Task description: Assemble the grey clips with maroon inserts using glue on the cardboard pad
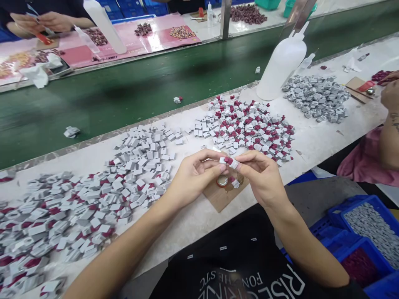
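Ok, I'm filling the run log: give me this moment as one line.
left hand: pinching gray-maroon piece; right hand: pinching same piece; below: cardboard; beyond: gray-maroon pile

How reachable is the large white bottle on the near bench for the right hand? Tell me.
Probably yes: the large white bottle stands beyond a low grey-and-maroon pile, though the right hand holds a small part.

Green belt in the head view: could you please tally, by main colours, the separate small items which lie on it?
Pale grey or white only: 2 (leftmost item, rightmost item)
Pale with dark red: 1 (middle item)
Total: 3 on the green belt; whether each is several joined parts is too small to tell.
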{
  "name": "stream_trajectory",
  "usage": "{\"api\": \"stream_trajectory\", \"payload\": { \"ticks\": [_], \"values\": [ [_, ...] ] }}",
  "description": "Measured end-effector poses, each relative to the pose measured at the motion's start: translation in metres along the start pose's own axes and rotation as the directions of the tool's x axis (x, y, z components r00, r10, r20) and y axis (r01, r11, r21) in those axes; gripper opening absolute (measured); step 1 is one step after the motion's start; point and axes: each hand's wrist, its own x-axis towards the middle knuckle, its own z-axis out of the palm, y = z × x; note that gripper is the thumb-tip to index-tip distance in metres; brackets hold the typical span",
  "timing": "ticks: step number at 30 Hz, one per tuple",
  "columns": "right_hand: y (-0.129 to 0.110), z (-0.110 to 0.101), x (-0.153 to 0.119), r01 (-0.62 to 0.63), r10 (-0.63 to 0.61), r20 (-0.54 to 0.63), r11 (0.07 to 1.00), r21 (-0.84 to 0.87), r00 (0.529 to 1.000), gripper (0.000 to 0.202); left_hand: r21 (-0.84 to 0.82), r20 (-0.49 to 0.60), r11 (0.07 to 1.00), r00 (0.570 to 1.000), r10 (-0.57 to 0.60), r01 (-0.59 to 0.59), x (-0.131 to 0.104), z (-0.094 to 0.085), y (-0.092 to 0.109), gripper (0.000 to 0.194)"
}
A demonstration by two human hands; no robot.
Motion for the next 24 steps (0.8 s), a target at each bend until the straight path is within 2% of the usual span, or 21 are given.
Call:
{"api": "stream_trajectory", "payload": {
  "ticks": [3,6,11,14,16,17,18,19,20,22,23,24],
  "values": [
    [-0.003,-0.002,0.003,-0.019,0.022,0.044,0.998,-0.061,0.999,0.019,0.047,0.023,0.999,1.000,0.021,-0.022,-0.001,-0.001,0.002,0.023],
    [-0.008,-0.002,0.007,0.013,-0.002,0.105,0.995,-0.098,0.994,0.021,0.079,0.056,0.997,0.998,0.008,-0.013,-0.003,-0.004,0.004,0.018],
    [-0.013,0.013,0.016,0.013,0.006,0.168,0.993,-0.117,0.986,0.018,0.107,0.029,0.994,0.999,-0.018,0.015,-0.006,-0.013,0.010,0.025],
    [-0.017,0.025,0.033,0.012,0.054,0.294,0.976,-0.217,0.954,0.011,0.168,0.001,0.986,1.000,-0.006,0.006,-0.008,-0.031,0.017,0.023],
    [-0.019,0.036,0.058,0.054,0.068,0.405,0.958,-0.282,0.912,0.027,0.254,-0.085,0.967,0.996,0.041,-0.018,-0.007,-0.053,0.022,0.022],
    [-0.020,0.044,0.074,0.085,0.066,0.441,0.946,-0.314,0.895,0.039,0.289,-0.168,0.957,0.983,0.076,-0.025,-0.005,-0.066,0.024,0.022],
    [-0.021,0.055,0.093,0.123,0.059,0.454,0.925,-0.360,0.889,0.050,0.310,-0.271,0.950,0.956,0.108,-0.020,-0.002,-0.081,0.026,0.023],
    [-0.020,0.069,0.113,0.165,0.051,0.448,0.888,-0.430,0.892,0.060,0.314,-0.388,0.949,0.912,0.136,-0.008,0.002,-0.096,0.028,0.025],
    [-0.018,0.087,0.134,0.211,0.038,0.424,0.826,-0.523,0.905,0.062,0.298,-0.506,0.954,0.850,0.148,0.011,0.007,-0.112,0.030,0.025],
    [-0.009,0.128,0.173,0.289,0.050,0.387,0.577,-0.764,0.921,0.042,0.245,-0.690,0.967,0.713,0.126,0.065,0.021,-0.140,0.033,0.023],
    [-0.002,0.151,0.190,0.302,0.055,0.387,0.528,-0.794,0.920,0.034,0.216,-0.749,0.972,0.653,0.108,0.087,0.028,-0.151,0.035,0.022],
    [0.006,0.172,0.205,0.309,0.056,0.389,0.509,-0.803,0.919,0.031,0.197,-0.784,0.975,0.613,0.096,0.100,0.035,-0.160,0.036,0.023]
  ]
}}
